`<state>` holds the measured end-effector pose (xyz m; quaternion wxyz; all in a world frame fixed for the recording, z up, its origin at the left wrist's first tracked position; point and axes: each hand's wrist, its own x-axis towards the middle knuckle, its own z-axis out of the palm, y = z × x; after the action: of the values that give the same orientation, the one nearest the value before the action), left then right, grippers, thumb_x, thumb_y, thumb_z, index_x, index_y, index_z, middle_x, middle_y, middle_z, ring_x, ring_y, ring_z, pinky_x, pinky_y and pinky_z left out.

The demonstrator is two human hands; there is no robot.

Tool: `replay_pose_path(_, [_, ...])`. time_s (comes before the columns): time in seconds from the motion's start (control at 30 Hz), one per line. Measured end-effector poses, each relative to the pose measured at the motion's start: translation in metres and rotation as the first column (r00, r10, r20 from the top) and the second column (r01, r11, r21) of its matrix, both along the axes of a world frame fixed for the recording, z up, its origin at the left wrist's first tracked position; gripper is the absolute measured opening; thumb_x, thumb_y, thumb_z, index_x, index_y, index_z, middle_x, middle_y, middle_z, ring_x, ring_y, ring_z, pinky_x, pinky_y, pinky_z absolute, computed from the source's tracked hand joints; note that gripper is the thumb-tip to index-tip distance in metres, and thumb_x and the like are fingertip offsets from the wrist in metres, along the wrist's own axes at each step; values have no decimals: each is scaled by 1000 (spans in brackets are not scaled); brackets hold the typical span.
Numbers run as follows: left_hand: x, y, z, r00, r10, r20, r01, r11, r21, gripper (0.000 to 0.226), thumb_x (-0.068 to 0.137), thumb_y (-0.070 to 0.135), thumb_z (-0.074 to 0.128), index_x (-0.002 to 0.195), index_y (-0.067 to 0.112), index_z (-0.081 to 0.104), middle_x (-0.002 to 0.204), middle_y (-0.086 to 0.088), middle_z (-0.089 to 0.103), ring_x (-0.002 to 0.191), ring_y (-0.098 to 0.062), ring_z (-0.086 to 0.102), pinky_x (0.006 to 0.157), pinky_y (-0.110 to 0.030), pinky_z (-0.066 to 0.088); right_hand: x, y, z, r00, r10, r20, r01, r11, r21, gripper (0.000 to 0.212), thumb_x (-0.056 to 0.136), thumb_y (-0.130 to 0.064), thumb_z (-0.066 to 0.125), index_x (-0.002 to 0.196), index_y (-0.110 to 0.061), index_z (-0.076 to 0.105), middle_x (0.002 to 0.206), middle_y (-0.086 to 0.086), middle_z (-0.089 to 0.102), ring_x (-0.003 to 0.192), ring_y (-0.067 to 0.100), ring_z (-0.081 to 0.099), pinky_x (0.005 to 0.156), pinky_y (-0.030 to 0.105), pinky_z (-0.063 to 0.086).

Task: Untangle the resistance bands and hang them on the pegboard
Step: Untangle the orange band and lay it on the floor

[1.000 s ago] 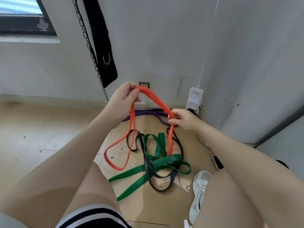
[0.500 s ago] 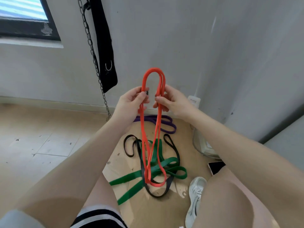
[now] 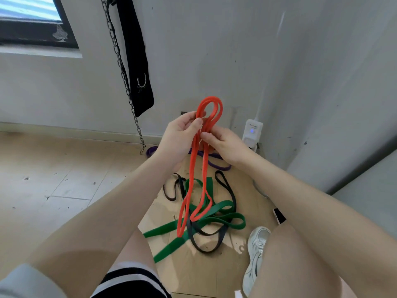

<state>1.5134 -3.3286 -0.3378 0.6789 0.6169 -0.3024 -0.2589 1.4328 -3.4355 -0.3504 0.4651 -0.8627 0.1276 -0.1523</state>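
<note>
- Two hands hold the orange band (image 3: pixel 194 168) up, folded in several strands: the left hand (image 3: pixel 179 136) pinches the strands near the top loop, the right hand (image 3: pixel 223 145) closes its fingers on them just beside. I think this keeps the band gathered for hanging.
- Its lower loops hang just over the tangle on the floor.
- Green band (image 3: pixel 199 224) and black band (image 3: pixel 214 239) lie crossed together there; the purple band (image 3: pixel 217 163) is near the wall.
- No pegboard is visible; a chain (image 3: pixel 120 61) and black strap (image 3: pixel 137 61) hang on the wall.

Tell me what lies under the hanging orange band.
Below the orange band, the green band and black band lie tangled on the floor. Behind the hands, the purple band is partly hidden.
</note>
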Motion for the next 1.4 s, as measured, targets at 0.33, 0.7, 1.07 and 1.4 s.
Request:
replay_pose_path(0.33, [1, -5, -4, 995, 82, -65, -84, 996, -33, 21, 93, 7, 50, 104, 14, 66, 83, -5, 62, 66, -5, 61, 55, -21, 53, 3, 3, -7, 976, -213, -41, 208, 868, 451, 40, 80, -22, 71, 116, -12, 56, 96, -1, 66, 84, 14, 65, 75, 28, 51])
replay_pose_path(0.7, [15, 3, -17, 999, -37, 16, 35, 997, 72, 23, 93, 13, 51, 102, 24, 69, 90, 2, 67, 84, -12, 62, 89, -34, 52, -7, -28, 30, 978, -92, 186, 133, 966, -222, 19, 83, -22, 68, 101, -26, 64, 88, -18, 60, 74, 9, 56, 68, 16, 46])
replay_pose_path(1.07, [8, 0, -22, 997, 33, 65, -39, 994, 105, 19, 91, 15, 55, 96, 27, 70, 87, 2, 69, 79, -10, 60, 79, -30, 54, -8, -19, 7, 967, -69, 247, 218, 728, -650, 42, 84, -37, 62, 112, -5, 64, 108, 7, 68, 85, 19, 64, 76, 35, 54])
replay_pose_path(1.4, [25, 14, -12, 890, -255, 377, 114, 927, 357, 21, 89, 15, 57, 94, 33, 67, 68, 15, 63, 64, 5, 57, 63, -10, 48, -17, -29, 19, 998, -24, -58, -4, 902, -432, 7, 87, -24, 63, 93, -23, 66, 79, -9, 64, 75, 8, 58, 70, 23, 46])
